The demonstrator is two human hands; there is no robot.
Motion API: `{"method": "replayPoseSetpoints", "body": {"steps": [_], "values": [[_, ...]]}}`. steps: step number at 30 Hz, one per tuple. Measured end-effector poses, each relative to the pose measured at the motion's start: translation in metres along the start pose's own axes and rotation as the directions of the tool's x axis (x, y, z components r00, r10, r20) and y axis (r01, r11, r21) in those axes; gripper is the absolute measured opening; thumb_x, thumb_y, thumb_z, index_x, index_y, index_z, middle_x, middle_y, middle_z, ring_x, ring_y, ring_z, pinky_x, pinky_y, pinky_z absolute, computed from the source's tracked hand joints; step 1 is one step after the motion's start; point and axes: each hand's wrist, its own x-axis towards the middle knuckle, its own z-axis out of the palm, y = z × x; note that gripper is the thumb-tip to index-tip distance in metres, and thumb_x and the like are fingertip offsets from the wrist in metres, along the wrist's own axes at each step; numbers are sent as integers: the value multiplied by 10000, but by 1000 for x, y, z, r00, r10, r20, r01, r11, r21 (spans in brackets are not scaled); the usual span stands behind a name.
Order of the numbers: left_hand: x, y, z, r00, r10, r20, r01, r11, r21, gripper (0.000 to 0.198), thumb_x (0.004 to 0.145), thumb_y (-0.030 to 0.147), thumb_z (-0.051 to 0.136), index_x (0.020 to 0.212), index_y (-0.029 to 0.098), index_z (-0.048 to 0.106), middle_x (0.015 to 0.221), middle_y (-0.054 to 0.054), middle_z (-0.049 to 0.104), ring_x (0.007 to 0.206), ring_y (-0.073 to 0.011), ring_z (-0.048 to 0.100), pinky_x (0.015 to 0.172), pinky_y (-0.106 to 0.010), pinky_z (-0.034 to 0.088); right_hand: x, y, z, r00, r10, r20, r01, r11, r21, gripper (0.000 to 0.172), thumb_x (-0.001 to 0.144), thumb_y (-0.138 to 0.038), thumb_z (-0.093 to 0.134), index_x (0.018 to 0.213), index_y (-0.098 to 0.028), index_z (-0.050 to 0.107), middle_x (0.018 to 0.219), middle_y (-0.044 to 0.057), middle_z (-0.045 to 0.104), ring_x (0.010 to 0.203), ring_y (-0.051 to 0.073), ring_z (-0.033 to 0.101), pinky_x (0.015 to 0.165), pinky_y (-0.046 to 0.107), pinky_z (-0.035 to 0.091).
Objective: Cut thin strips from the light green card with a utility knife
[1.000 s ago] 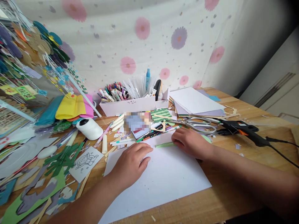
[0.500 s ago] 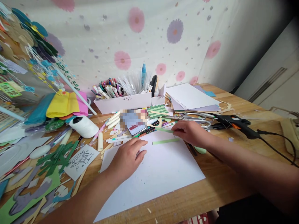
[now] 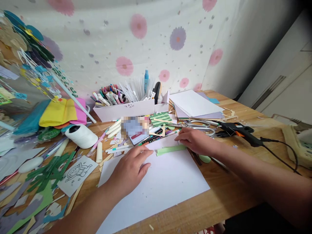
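A large white sheet of paper (image 3: 158,191) lies on the wooden table. Pale green paper strips (image 3: 170,150) lie against each other near its far edge. My left hand (image 3: 134,164) rests on the sheet, fingers stretched out loosely and thumb apart, its fingertips just left of the strips. It holds nothing. Over the strips' right end sits my right hand (image 3: 188,139), fingers bent and pointing left and down, with no strip visible in them. Whether its fingertips touch the strips or only the paper is hard to make out.
Behind the sheet are a phone (image 3: 137,135), pens and scissors (image 3: 198,126). A black glue gun (image 3: 243,133) with a cord lies to the right. Paper scraps (image 3: 36,208), a thread cone (image 3: 83,136) and a drawing card (image 3: 77,175) crowd the left. A pen box (image 3: 124,110) stands behind.
The green strip my right hand held up now lies on the sheet against the other strip. My right hand has lowered and let it go. The view has shifted slightly.
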Motion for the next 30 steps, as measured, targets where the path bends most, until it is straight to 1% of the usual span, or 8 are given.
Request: {"method": "replayPoseSetpoints", "body": {"steps": [3,6,9,12,16,19,25,30], "values": [[3,8,0,992,92,85,-102,988,113,476,924,254,561,1393,223,486,1476,-77,459,1331,-318,411,1066,-533,379,0,9,1,1000,-3,0,3,999,-52,409,835,-26,423,1022,-194,746,1063,92,651,960,191,608,828,280,449],[7,13,2,967,121,226,-158,975,154,595,921,364,585,1466,235,384,1536,-52,374,1425,-345,270,1120,-628,248,0,13,4,999,-31,20,33,994,-100,411,820,-26,435,985,-227,754,1095,75,657,1007,210,591,848,294,436],[9,14,1,939,90,333,-142,980,137,621,932,465,541,1481,239,357,1543,-42,354,1453,-341,213,1134,-649,188,0,15,3,998,-51,32,55,988,-144,396,818,-29,438,970,-219,749,1102,70,661,1022,215,575,874,304,420],[9,14,0,923,56,380,-110,986,123,624,940,497,511,1487,248,343,1555,-34,323,1462,-330,193,1140,-639,175,-1,19,-1,998,-54,41,61,981,-184,367,809,-16,438,904,-198,742,1069,64,671,998,204,572,893,303,404],[9,14,1,926,31,377,-83,989,122,633,933,474,537,1494,270,326,1566,-29,295,1465,-323,189,1140,-617,197,-6,24,-8,1000,13,10,-10,969,-248,305,811,-25,447,793,-156,722,1016,95,666,967,229,561,883,333,398],[8,13,3,929,39,368,-92,987,129,635,925,468,554,1489,275,335,1566,-32,298,1461,-321,206,1135,-606,219,-8,16,-13,998,56,-33,-63,963,-263,286,848,-56,435,837,-123,713,1041,135,638,1010,248,542,901,353,390],[7,14,4,952,85,294,-142,973,180,630,895,436,616,1446,212,409,1538,-79,368,1429,-320,285,1137,-591,228,-8,-17,-8,994,-11,113,30,984,-175,162,883,-244,576,943,-189,716,985,73,630,921,185,569,825,288,420],[5,18,2,977,48,206,-84,982,169,491,895,382,628,1327,166,543,1416,-112,523,1330,-324,414,1115,-590,271,-5,-25,3,992,29,124,-12,991,-131,138,865,-175,572,893,-171,707,969,78,628,941,202,563,824,307,409]]}}
